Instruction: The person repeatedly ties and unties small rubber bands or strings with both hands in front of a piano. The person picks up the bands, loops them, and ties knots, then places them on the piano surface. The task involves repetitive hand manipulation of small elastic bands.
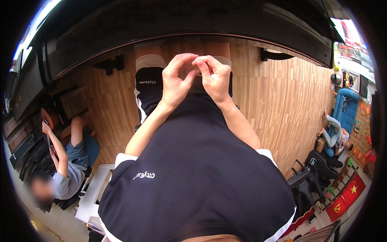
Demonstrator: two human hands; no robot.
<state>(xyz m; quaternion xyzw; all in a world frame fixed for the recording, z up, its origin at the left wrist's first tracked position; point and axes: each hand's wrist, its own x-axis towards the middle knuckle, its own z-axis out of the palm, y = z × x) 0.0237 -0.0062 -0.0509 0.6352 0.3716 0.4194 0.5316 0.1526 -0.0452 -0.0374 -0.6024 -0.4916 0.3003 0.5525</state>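
My left hand [176,77] and my right hand [215,79] are raised over my lap, with their fingertips meeting. The left fingers arch toward the right hand, and a gap shows between them and the left thumb. On the right hand, thumb and fingers are bent together in a pinch at the left fingertips. Anything held there is too small or hidden to make out. Below the hands are my dark shirt [193,161] and my dark shorts [149,86] with white edging.
A glossy black piano-like body [181,24] spans the far side. At left, a seated person [72,177] holds a guitar [49,117]. Another person [336,135] sits on a blue sofa [348,107] at right. Black cases [316,169] stand at lower right, on the wooden floor [278,109].
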